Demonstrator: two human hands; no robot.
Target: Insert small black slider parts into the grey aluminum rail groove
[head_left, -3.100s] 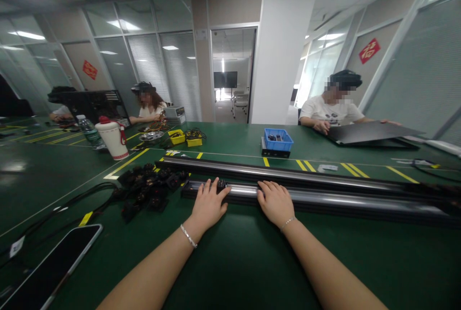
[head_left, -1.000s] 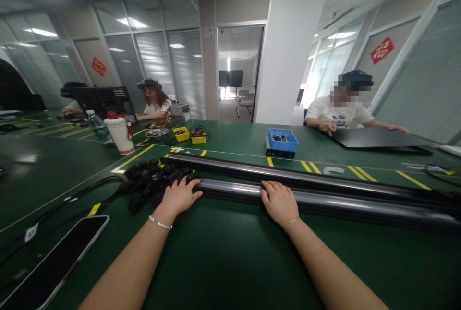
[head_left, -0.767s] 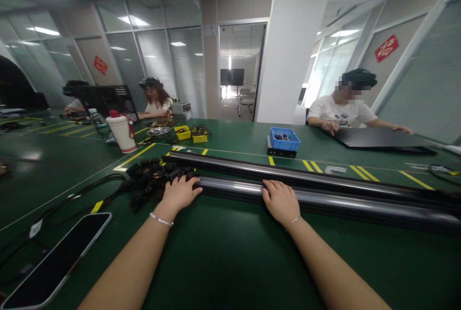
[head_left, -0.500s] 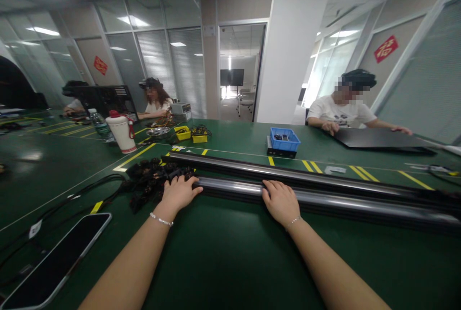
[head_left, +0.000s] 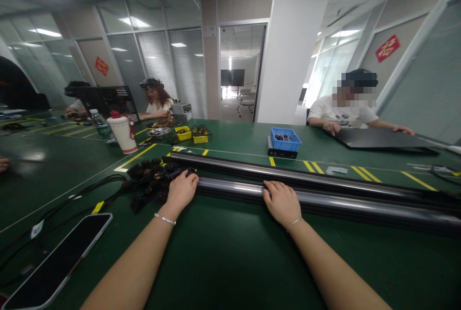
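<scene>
A long dark rail (head_left: 230, 186) with a shiny metal face lies across the green table. My left hand (head_left: 183, 189) is closed over its left end, fingers bent across the far side. Farther right, my right hand (head_left: 281, 203) grips the same rail from above, its fingers curled over the top. Behind it runs a second, similar rail (head_left: 245, 168), roughly parallel and untouched. A tangled heap of black parts and connectors (head_left: 149, 178) sits right beside my left hand; cables trail left from it. My palms hide what is beneath them.
A phone (head_left: 59, 259) lies at lower left. A white tumbler (head_left: 123, 135), a water bottle (head_left: 100, 125) and yellow bins (head_left: 200, 136) stand behind. A blue bin (head_left: 284, 139) sits farther back. A co-worker (head_left: 345, 106) at right handles a dark panel (head_left: 382, 141); others sit at left.
My left hand has drawn its fingers and thumb closer together on the rail's end, shifting slightly right. My right hand stays in place. Another person's hand appears at the left edge.
</scene>
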